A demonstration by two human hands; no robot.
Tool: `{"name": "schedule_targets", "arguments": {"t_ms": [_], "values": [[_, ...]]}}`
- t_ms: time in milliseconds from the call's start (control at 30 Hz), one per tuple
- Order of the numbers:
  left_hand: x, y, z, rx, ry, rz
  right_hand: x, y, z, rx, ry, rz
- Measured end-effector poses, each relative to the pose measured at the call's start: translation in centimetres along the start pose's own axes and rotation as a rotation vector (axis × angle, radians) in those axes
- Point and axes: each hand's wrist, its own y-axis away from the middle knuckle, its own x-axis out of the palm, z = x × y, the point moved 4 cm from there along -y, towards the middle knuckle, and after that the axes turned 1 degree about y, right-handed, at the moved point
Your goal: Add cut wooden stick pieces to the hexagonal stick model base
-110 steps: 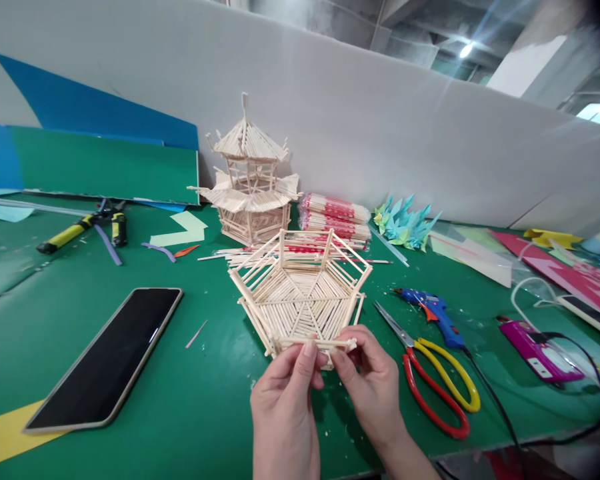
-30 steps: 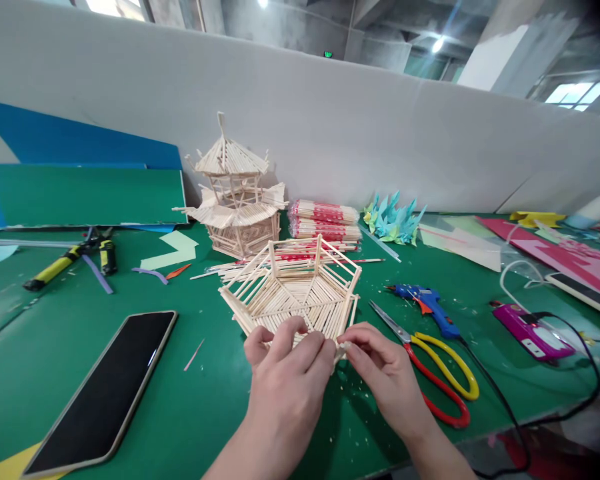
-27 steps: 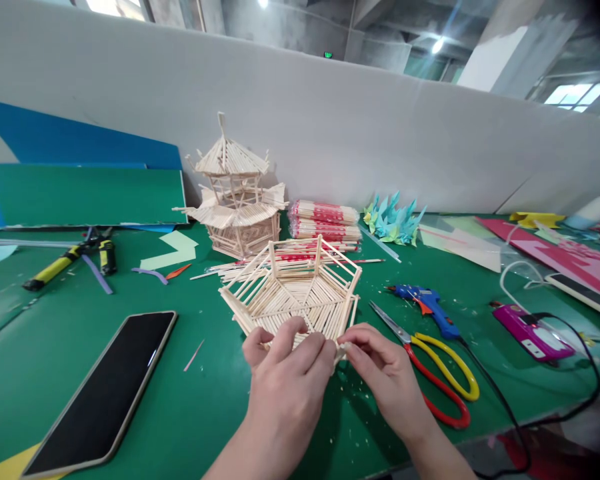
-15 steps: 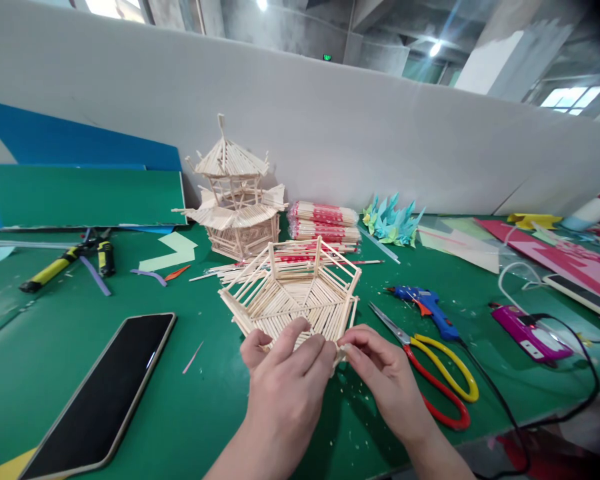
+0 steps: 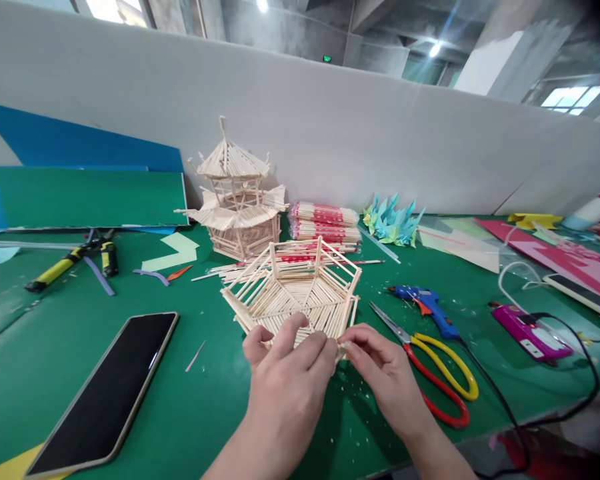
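A hexagonal frame of thin wooden sticks point(image 5: 300, 290) stands on the green table point(image 5: 70, 333) in front of me. My left hand point(image 5: 287, 383) grips its near edge, fingers curled over the rim and thumb inside. My right hand point(image 5: 380, 373) pinches the near right corner of the same frame between thumb and fingertips. Behind the frame stands a finished stick pagoda point(image 5: 237, 197).
A phone point(image 5: 110, 383) lies face up at the left. Red and yellow scissors point(image 5: 430, 373), a blue glue gun point(image 5: 427, 307) and a pink device point(image 5: 533, 333) with cables lie at the right. Packs of sticks point(image 5: 325, 223), paper cranes point(image 5: 393, 220) and yellow-handled pliers point(image 5: 70, 260) sit farther back.
Since the earliest frame my left hand has shifted from a fingertip pinch to a grip over the frame's near edge. Over the last second almost nothing has moved.
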Motion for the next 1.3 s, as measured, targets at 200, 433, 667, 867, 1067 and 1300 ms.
{"name": "schedule_targets", "arguments": {"t_ms": [200, 433, 667, 867, 1067, 1300], "values": [[-2.5, 2.5, 0.5, -0.126, -0.069, -0.180, -0.8, 0.5, -1.0, 0.074, -0.063, -0.070], [-3.1, 9.1, 2.0, -0.267, -0.023, -0.197, -2.8, 1.5, -2.3, 0.050, -0.078, -0.327], [-2.7, 8.6, 2.9, -0.316, 0.058, -0.228, -2.2, 2.2, -2.2, 0.017, -0.030, -0.353], [-3.2, 6.5, 3.1, -0.227, 0.000, -0.329, -0.8, 1.5, -1.7, -0.018, 0.027, -0.330], [-3.4, 4.7, 4.2, -0.135, -0.059, -0.184, -0.3, 0.9, -1.5, -0.069, 0.066, -0.264], [-3.5, 3.2, 5.2, -0.105, -0.005, 0.044, -0.2, 0.6, -1.5, -0.103, 0.051, -0.245]]}}
